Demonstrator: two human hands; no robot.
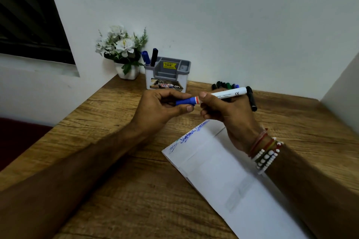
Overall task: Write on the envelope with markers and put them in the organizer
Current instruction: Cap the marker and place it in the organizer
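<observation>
Gripping blue cap (pixel 185 101) in left hand (pixel 161 108), marker barrel (pixel 227 94) in right hand (pixel 230 115); axis crosswise; organizer (pixel 168 76) beyond, nearer left hand.

The envelope (pixel 223 180) is running off the bottom edge; I'm failing to read its writing. My right hand (pixel 229 114) is covering part of the loose markers (pixel 225 84).

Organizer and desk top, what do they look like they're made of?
Organizer: likely moulded plastic, white body with a matte grey insert, smooth rounded compartments. Desk top: wood-grain surface, matte brown; probably laminate, though solid wood can't be ruled out.
</observation>
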